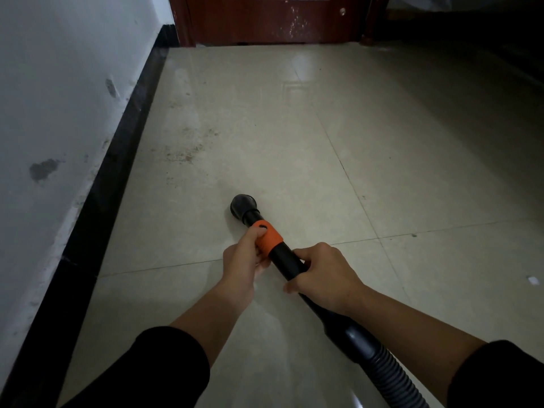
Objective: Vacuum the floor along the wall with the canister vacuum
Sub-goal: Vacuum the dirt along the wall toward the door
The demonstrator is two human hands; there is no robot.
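Note:
A black vacuum wand (287, 262) with an orange collar (269, 237) points away from me, down at the tiled floor. Its round black nozzle (243, 206) sits on or just above a tile. My left hand (245, 257) grips the wand at the orange collar, thumb on top. My right hand (322, 275) grips the black tube just behind it. A ribbed grey hose (391, 375) runs from the wand off the bottom edge. Brown dirt specks (182, 156) lie on the floor ahead, near the black baseboard (117, 163). The canister is out of view.
A white scuffed wall (59, 98) runs along the left above the baseboard. A dark red wooden door (276, 19) closes the far end. A small white scrap (532, 280) lies on the tiles at right. The right side is in deep shadow.

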